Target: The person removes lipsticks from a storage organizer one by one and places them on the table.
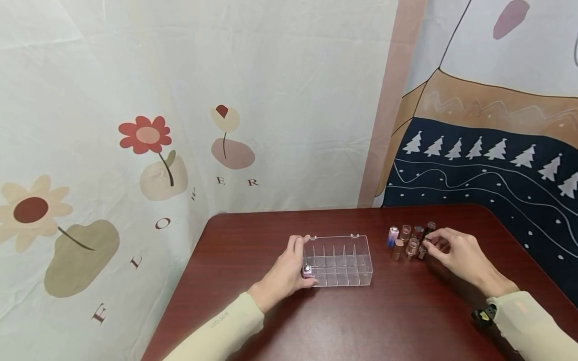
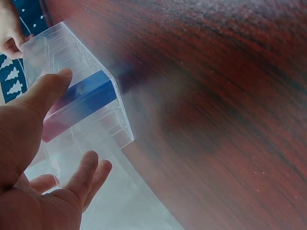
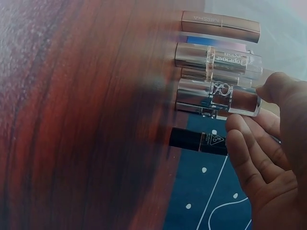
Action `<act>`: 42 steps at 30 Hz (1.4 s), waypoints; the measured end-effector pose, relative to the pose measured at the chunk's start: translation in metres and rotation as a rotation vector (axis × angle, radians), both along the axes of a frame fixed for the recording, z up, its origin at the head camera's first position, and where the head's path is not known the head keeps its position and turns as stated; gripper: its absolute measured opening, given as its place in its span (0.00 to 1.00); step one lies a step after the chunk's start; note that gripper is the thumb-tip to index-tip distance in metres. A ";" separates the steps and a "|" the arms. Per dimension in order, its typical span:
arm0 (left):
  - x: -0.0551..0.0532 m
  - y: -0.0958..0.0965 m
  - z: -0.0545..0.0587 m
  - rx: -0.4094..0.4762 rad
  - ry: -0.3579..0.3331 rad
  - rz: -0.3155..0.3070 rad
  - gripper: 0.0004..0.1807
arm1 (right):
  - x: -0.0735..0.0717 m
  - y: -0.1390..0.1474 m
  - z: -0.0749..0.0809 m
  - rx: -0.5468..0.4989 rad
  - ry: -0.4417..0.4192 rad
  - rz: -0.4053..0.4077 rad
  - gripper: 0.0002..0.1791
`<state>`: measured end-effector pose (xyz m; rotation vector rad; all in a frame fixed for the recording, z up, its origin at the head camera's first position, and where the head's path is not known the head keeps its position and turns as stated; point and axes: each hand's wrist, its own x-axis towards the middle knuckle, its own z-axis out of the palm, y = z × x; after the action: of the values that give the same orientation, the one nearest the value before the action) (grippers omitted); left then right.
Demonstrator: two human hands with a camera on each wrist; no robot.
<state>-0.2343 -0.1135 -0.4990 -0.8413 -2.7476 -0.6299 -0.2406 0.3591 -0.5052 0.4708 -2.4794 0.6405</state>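
Note:
My left hand (image 1: 289, 265) grips the left end of a clear compartment box (image 1: 340, 278), thumb at the front and fingers at the back. A pink-to-blue lipstick (image 2: 91, 100) stands in that end's front corner compartment, showing through the wall by my thumb. Over at the right, my right hand (image 1: 460, 253) pinches the top of a clear-capped lipstick (image 3: 194, 93) between thumb and fingertips. This lipstick stands upright in a close group with a rose-gold lipstick (image 3: 220, 26), another clear-capped lipstick (image 3: 192, 55) and a black lipstick (image 3: 187, 140).
A second pink-and-blue lipstick (image 1: 393, 237) stands at the group's left edge. The reddish-brown table (image 1: 361, 321) reaches back to printed cloth hangings (image 1: 289, 100). A dark wrist device (image 1: 484, 316) sits at the right cuff.

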 end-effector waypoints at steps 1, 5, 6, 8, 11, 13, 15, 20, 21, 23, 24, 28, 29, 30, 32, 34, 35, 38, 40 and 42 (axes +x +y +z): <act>0.000 0.000 0.000 0.001 0.001 0.000 0.63 | 0.000 0.000 0.000 0.001 0.000 0.001 0.13; 0.000 0.001 0.002 0.005 -0.001 0.002 0.63 | 0.001 0.000 -0.001 0.002 0.004 0.003 0.13; 0.000 0.001 0.002 0.007 -0.002 0.002 0.63 | 0.001 0.000 -0.001 0.002 0.003 0.002 0.13; 0.000 0.001 0.002 0.007 -0.005 0.003 0.63 | 0.001 0.000 -0.002 0.004 -0.001 0.000 0.13; 0.000 0.001 0.003 0.003 -0.004 0.004 0.63 | 0.001 0.000 -0.002 0.008 -0.007 -0.002 0.13; 0.000 0.001 0.003 0.000 0.001 0.004 0.64 | 0.001 0.001 -0.001 0.009 -0.010 -0.003 0.13; -0.001 0.001 0.003 -0.001 0.004 0.003 0.64 | 0.001 0.001 -0.001 0.008 -0.012 -0.004 0.13; -0.002 0.001 0.002 -0.002 0.002 0.000 0.65 | 0.001 0.001 0.001 0.012 -0.027 -0.009 0.12; -0.002 0.001 0.002 0.000 0.000 0.000 0.65 | 0.001 0.001 0.001 0.013 -0.029 -0.009 0.12; -0.002 0.001 0.002 0.003 -0.006 -0.001 0.65 | 0.001 0.001 0.001 0.011 -0.029 -0.009 0.13; -0.002 0.001 0.002 0.004 -0.008 0.000 0.65 | 0.001 0.002 0.001 0.009 -0.027 -0.009 0.14; -0.002 0.001 0.002 0.007 -0.015 0.001 0.64 | 0.002 0.003 0.002 0.002 -0.022 -0.010 0.16; -0.002 0.001 0.002 0.006 -0.015 0.002 0.64 | 0.002 0.003 0.003 0.004 -0.023 -0.011 0.16; -0.002 0.001 0.001 0.005 -0.015 0.003 0.64 | 0.002 0.003 0.003 0.007 -0.023 -0.014 0.17; -0.002 0.001 0.001 0.004 -0.019 0.003 0.63 | 0.004 0.003 0.004 0.011 -0.027 -0.022 0.17; -0.002 0.000 0.001 0.004 -0.023 0.005 0.64 | 0.005 0.002 0.006 0.014 -0.028 -0.028 0.18; -0.002 0.000 0.001 0.003 -0.026 0.006 0.64 | 0.006 0.002 0.007 0.013 -0.029 -0.029 0.18; -0.001 0.000 0.001 0.001 -0.028 0.008 0.64 | 0.008 -0.001 0.010 0.010 -0.021 -0.033 0.18; -0.001 0.000 0.001 -0.001 -0.025 0.008 0.64 | 0.009 -0.003 0.011 0.006 -0.017 -0.033 0.18; -0.001 0.000 0.001 0.000 -0.021 0.007 0.65 | 0.010 -0.006 0.013 0.011 -0.010 -0.037 0.19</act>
<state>-0.2352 -0.1133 -0.4982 -0.8294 -2.7686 -0.6408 -0.2302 0.3533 -0.4917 0.4257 -2.4966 0.6162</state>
